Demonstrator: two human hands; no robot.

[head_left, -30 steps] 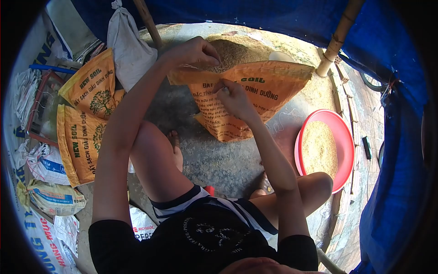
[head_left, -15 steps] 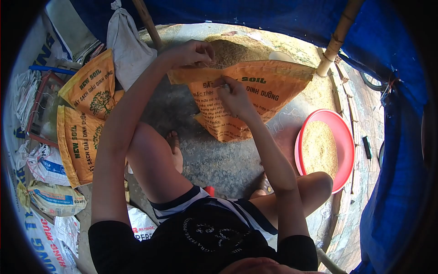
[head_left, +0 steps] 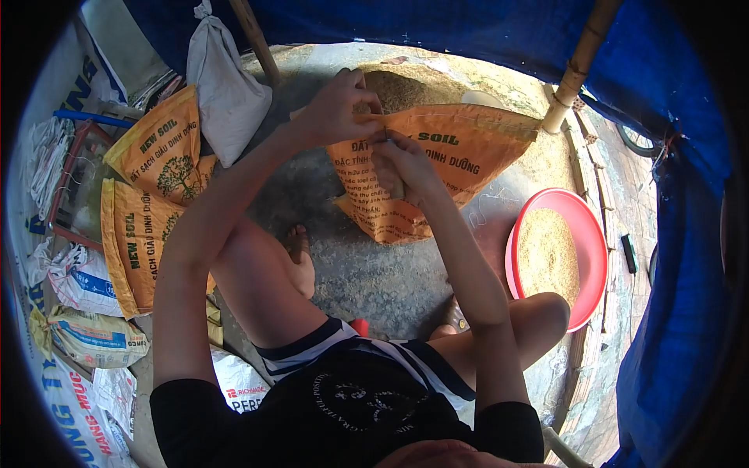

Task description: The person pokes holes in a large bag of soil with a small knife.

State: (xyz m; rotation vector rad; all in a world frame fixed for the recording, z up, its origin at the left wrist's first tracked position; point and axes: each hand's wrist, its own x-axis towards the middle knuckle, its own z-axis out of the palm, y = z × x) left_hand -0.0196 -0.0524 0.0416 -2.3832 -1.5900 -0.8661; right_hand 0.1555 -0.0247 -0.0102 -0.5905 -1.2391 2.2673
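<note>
An orange printed sack (head_left: 452, 156) hangs upright in front of me, its long top edge running to the right with a light seam along it. My left hand (head_left: 343, 105) is at the sack's upper left edge, its fingers closed on the folded top. Just below and to the right, my right hand (head_left: 402, 160) pinches the sack near the same edge, with a small thin dark thing at its fingertips that I cannot make out. The two hands are close together.
A pink basin (head_left: 594, 257) of golden husks stands at the right. Behind the sack lies a husk pile (head_left: 398, 90). On the left are a tied white sack (head_left: 226, 97), more orange sacks (head_left: 168, 148) and a red-rimmed crate (head_left: 78, 183). Bamboo poles (head_left: 581, 66) stand before a blue tarp.
My left hand has moved right and down onto the sack's top edge, closer to my right hand. The right hand has shifted slightly right.
</note>
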